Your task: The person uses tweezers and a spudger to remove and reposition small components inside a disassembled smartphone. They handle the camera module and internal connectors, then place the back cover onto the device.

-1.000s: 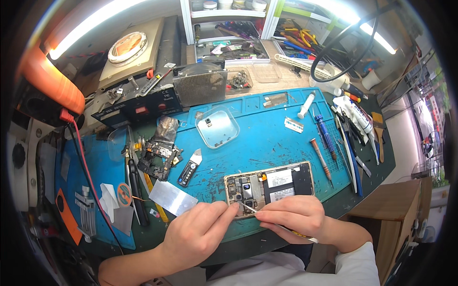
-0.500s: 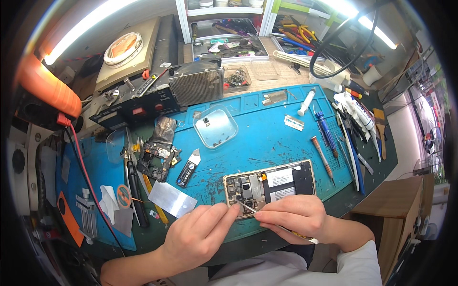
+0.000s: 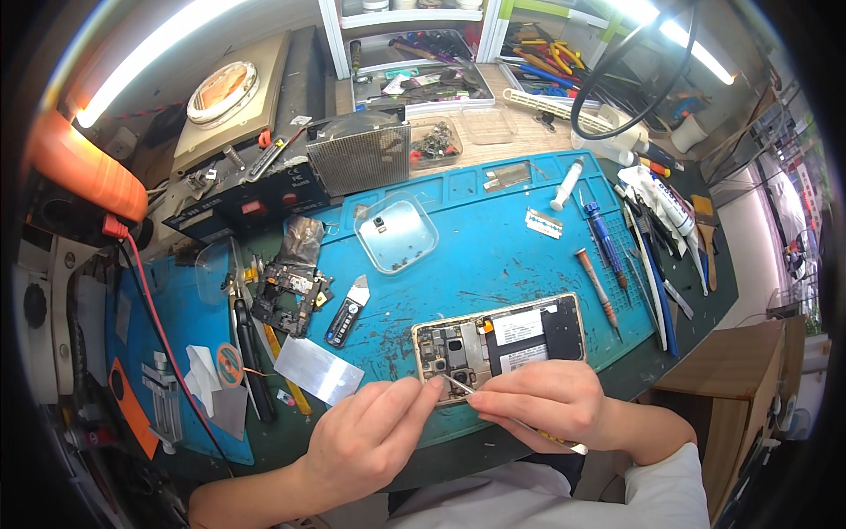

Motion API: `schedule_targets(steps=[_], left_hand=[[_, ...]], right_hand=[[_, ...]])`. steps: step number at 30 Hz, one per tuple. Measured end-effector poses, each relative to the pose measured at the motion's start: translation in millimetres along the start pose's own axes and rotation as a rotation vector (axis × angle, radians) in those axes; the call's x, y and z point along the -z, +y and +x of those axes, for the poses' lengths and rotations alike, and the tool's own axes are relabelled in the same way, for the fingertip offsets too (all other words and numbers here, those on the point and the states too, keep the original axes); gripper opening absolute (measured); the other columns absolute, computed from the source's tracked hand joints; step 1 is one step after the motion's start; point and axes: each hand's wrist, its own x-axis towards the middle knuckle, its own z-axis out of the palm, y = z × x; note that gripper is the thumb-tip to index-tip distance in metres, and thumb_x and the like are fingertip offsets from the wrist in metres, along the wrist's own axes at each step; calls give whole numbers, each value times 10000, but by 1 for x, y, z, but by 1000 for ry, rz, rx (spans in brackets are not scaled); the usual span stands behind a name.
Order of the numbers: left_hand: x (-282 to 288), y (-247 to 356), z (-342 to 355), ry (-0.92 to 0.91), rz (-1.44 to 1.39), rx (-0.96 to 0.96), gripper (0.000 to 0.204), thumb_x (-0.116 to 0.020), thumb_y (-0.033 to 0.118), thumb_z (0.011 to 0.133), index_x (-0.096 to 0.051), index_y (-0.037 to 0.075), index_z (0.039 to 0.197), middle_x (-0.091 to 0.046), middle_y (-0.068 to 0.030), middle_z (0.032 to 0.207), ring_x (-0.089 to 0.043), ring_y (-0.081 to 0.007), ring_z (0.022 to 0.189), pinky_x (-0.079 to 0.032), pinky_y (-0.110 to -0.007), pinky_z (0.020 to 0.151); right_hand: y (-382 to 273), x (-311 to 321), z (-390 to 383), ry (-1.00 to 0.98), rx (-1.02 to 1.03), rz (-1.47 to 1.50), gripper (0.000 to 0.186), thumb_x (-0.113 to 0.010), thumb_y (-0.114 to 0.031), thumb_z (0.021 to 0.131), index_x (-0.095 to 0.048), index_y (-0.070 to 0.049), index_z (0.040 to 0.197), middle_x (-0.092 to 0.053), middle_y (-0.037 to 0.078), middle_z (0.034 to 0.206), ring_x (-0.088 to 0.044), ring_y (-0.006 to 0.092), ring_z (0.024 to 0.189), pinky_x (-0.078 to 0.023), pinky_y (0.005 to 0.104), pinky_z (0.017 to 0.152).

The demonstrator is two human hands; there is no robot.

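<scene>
By the front edge of the tabletop [image 3: 467,460], the right hand [image 3: 551,401] gripped a slim metal tool [image 3: 459,384] over an opened smartphone [image 3: 476,348]. The left hand [image 3: 374,432] pinched narrowly; on what, I couldn't tell.

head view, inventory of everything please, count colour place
Opened phone: 1, gold-rimmed, by hands
Thin tool: 1, silver, right hand
Main mat: 1, blue, under phone
Dish: 1, clear, mat's far side
Syringe: 1, white, mat's far right
Razor blade: 1, silver, near syringe
Pen-shaped tools: 2, blue and brown, right of phone
Plate: 1, silver, left of phone
Circuit boards: uncounted, dark, left
Knife: 1, black-handled, left of phone
Tools: uncounted, mixed colours, rear trays
Left hand: 1, bare, at phone
Right hand: 1, bare, holding tool
</scene>
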Motion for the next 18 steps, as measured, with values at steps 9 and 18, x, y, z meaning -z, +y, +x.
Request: schedule_targets(steps=[9,18], left_hand=[[2,3,1,-30,41,2,488,-749,45,804,-759,-76,1276,-671,-89,1104,-679,-194,868,-561,-294,654],[-2,4,-1,-22,48,-3,500,-755,39,802,-752,-80,1287,-665,-87,1098,-672,-185,864,-550,-290,639]], right_hand=[[1,-1,-1,15,3,16,334,-884,-9,811,-806,-4,1136,-787,112,1027,-774,229,786,-634,336,642],[0,0,0,9,1,17,342,-886,-11,807,-805,-4,1139,-787,112,1032,-772,229,788,-635,338,651]])
